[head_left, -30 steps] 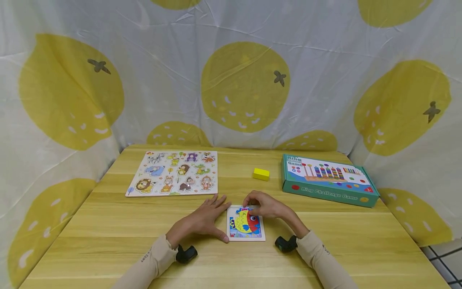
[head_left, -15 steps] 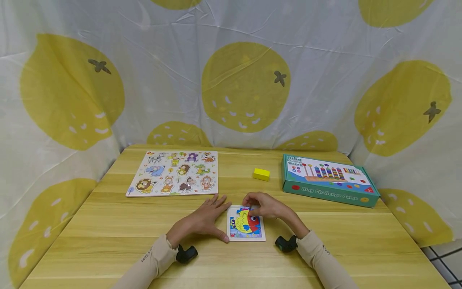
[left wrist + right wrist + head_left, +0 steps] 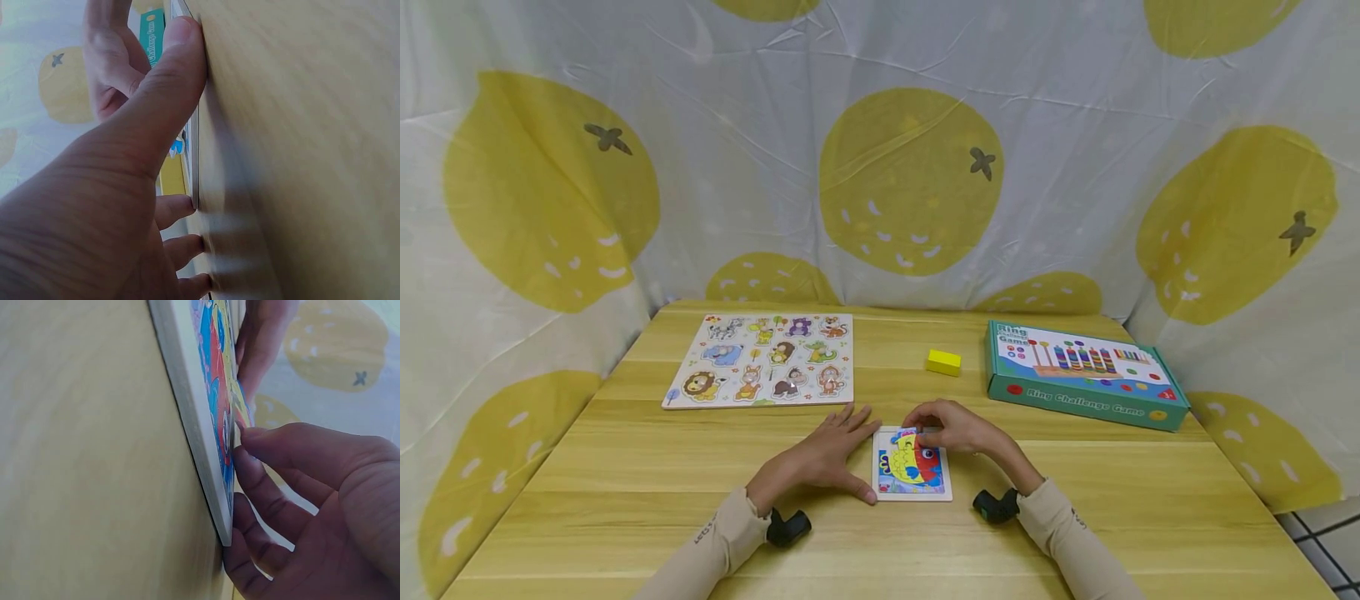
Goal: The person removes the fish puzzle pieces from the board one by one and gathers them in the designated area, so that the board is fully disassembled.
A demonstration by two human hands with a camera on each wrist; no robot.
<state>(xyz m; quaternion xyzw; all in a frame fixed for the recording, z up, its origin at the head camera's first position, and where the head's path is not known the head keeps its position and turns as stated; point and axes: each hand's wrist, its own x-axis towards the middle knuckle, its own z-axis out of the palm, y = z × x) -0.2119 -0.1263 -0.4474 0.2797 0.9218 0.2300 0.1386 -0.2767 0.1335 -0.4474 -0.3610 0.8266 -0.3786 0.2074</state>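
A small fish jigsaw puzzle in a pale wooden frame (image 3: pixel 913 498) lies flat on the table between the hands. My left hand (image 3: pixel 820 454) rests at its left side, fingers spread, the thumb and index fingertip touching the frame's edge in the left wrist view. Over the far edge of the puzzle, my right hand (image 3: pixel 955 429) pinches a puzzle piece (image 3: pixel 242 406) between thumb and index finger. That piece is tilted up from the puzzle in the right wrist view. Its far part and the slot below are partly hidden by the fingers.
An animal puzzle board (image 3: pixel 767 360) lies at the back left. A yellow block (image 3: pixel 943 362) sits beyond the right hand, and a green Ring Challenge Game box (image 3: pixel 1082 375) stands at the back right. A lemon-print curtain (image 3: pixel 910 183) hangs behind the table.
The puzzle piece under the right fingers has shifted slightly and shows more of its yellow and red face. Both hands keep almost the same place; the left thumb stays at the frame.
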